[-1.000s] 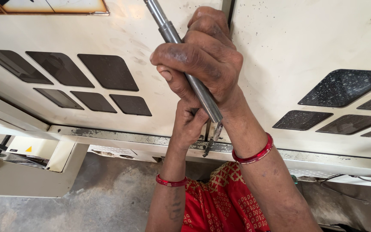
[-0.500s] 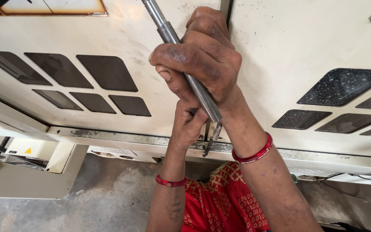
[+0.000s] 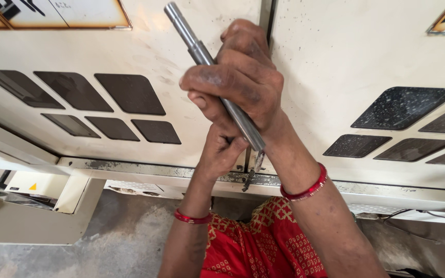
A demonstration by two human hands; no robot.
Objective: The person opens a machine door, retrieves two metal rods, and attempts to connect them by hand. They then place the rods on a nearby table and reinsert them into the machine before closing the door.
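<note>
My right hand (image 3: 240, 85) is wrapped around a long steel rod-shaped tool (image 3: 194, 46) that slants down toward the gap between two cream metal cabinet doors (image 3: 336, 56). The tool's tip meets a small screw or latch (image 3: 251, 175) at the bottom edge of the doors. Lower down, my left hand (image 3: 221, 152) is closed around the tool's lower end, partly hidden behind the right hand. Both wrists wear red bangles.
The cream doors carry dark diamond-shaped vent panels (image 3: 130, 92) left and right (image 3: 403, 105). A metal ledge (image 3: 130, 170) runs along the bottom. A pale box with a yellow warning triangle (image 3: 42, 190) sits lower left on a grey concrete floor (image 3: 114, 242). Red patterned cloth (image 3: 263, 242) lies below.
Nothing has visibly changed; both hands keep the same grip on the tool at the door gap.
</note>
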